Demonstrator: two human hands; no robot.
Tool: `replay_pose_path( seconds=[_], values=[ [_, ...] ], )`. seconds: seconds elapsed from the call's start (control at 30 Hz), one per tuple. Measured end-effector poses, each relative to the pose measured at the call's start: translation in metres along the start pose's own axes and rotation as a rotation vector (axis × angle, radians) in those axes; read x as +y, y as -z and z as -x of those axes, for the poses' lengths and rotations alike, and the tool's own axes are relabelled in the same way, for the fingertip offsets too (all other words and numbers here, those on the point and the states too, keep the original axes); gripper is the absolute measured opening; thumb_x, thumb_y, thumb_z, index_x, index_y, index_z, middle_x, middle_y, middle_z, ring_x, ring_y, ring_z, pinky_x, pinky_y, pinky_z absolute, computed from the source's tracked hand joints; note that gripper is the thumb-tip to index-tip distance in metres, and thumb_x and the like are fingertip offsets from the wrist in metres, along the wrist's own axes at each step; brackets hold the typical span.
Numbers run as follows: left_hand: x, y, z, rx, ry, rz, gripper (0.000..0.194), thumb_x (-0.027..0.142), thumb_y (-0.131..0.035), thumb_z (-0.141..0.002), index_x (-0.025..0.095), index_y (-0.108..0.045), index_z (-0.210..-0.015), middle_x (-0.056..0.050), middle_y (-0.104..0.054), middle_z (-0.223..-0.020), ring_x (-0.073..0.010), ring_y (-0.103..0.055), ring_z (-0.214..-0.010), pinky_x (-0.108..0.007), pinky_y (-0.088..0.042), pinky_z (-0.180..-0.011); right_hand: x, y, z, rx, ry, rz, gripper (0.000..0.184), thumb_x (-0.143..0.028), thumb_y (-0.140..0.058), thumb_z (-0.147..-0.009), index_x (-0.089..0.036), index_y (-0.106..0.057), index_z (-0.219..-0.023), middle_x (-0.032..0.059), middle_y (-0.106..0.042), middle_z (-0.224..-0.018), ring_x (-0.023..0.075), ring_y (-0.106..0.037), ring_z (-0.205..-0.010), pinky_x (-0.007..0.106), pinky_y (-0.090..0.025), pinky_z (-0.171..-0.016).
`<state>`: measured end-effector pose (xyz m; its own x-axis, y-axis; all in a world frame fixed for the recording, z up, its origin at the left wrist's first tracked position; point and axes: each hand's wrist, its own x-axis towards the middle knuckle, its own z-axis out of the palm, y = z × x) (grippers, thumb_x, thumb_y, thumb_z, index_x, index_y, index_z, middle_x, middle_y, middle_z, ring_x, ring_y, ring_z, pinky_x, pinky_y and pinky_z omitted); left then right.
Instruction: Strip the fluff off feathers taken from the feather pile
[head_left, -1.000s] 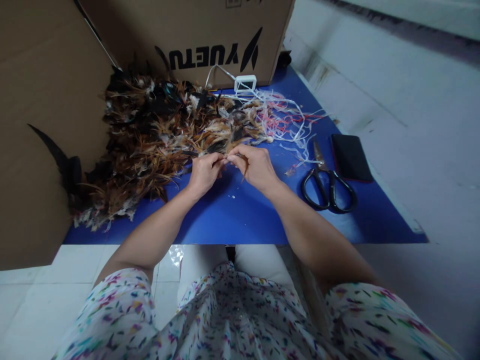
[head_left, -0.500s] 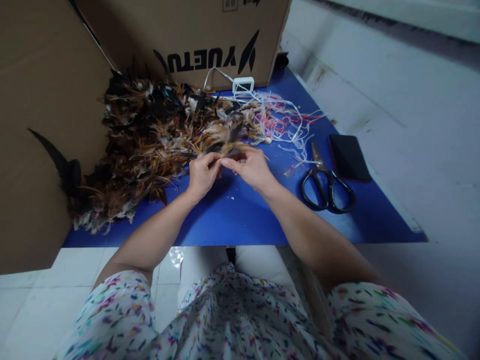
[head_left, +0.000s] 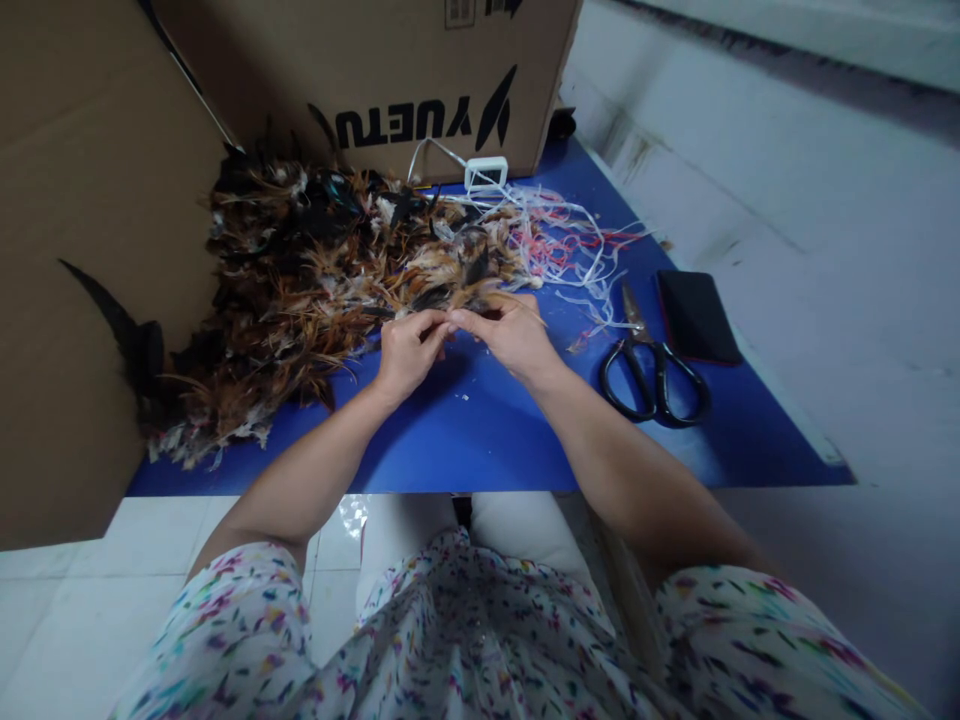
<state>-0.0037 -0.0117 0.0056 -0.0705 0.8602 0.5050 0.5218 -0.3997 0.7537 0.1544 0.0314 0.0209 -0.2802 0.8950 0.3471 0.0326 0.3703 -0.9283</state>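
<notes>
My left hand and my right hand meet above the blue table, fingertips pinched together. A small bunch of brown and dark feathers fans out just beyond the fingers, its base at my right hand's grip. My left thumb and forefinger close on the same base; how much of it they hold is hidden. Right behind my hands lies a large heap of brown, black and whitish feathers.
Black-handled scissors and a dark phone lie to the right. Tangled white and red strings spread behind, near a small white device. Cardboard boxes stand at the back and left. A wall borders the right side.
Both hands stay pinched together at nearly the same spot. My right hand and its feathers have turned slightly, and the fingertips have shifted a little to the right.
</notes>
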Motion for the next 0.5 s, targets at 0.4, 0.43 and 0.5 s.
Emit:
replay_pose_path(
  seconds=[0.4,0.43,0.5],
  values=[
    [0.004,0.0,-0.005,-0.329,0.349,0.676,0.049,0.062,-0.08,-0.071,0.016,-0.065,-0.075,-0.002,-0.07,-0.07,-0.0069,-0.055,-0.047,-0.022,-0.048,-0.046,-0.004,0.007,-0.003,-0.154,-0.03,-0.17,0.052,-0.068,-0.079,-0.069,-0.019,-0.062,-0.064,-0.0024,-0.059,-0.057,0.01,-0.049,-0.053,0.026,-0.04,-0.052],
    [0.003,0.001,-0.005,-0.347,0.369,0.695,0.049,0.063,-0.08,-0.071,0.016,-0.065,-0.076,-0.003,-0.07,-0.071,-0.0072,-0.056,-0.048,-0.022,-0.049,-0.047,-0.005,0.007,-0.002,-0.171,-0.036,-0.181,0.052,-0.068,-0.079,-0.068,-0.019,-0.063,-0.065,-0.0023,-0.059,-0.056,0.0102,-0.049,-0.053,0.026,-0.041,-0.052],
    [0.002,0.002,-0.005,-0.381,0.395,0.728,0.049,0.064,-0.08,-0.071,0.017,-0.066,-0.078,-0.003,-0.071,-0.073,-0.0077,-0.057,-0.049,-0.023,-0.05,-0.048,-0.007,0.008,-0.002,-0.192,-0.043,-0.193,0.053,-0.07,-0.078,-0.068,-0.019,-0.064,-0.067,-0.0021,-0.06,-0.056,0.0106,-0.051,-0.053,0.027,-0.042,-0.053]
  ],
)
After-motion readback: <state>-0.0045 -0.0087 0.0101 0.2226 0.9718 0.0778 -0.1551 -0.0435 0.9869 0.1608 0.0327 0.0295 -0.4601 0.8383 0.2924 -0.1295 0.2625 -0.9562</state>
